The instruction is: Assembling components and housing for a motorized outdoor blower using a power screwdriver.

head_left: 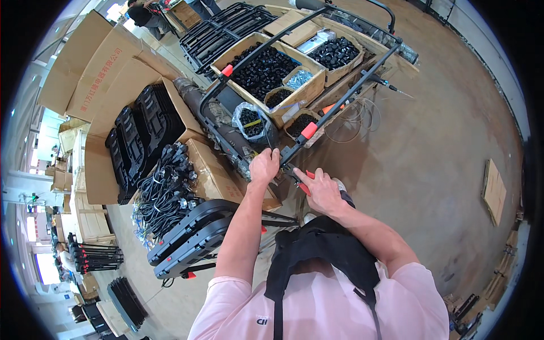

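While right hand (325,191) grips one tool (304,187), one frame (358,83) adjoins; left hand's (264,166) hold unclear.

Both arms forward, hands near each other but apart.
Left arm (239,238) reaches out nearly straight, angled slightly inward; left hand (264,166) is back-up, fingers bent, undersides hidden, so can't call its grip. Right arm (371,235) slants forward and in to the left; right wrist (338,211) roughly in line with the forearm. Right hand (324,192) sits a bit closer to the torso, back of hand up, fingers pointing forward-left, closed in a grip. Both forearms bare, neither crossing the other.
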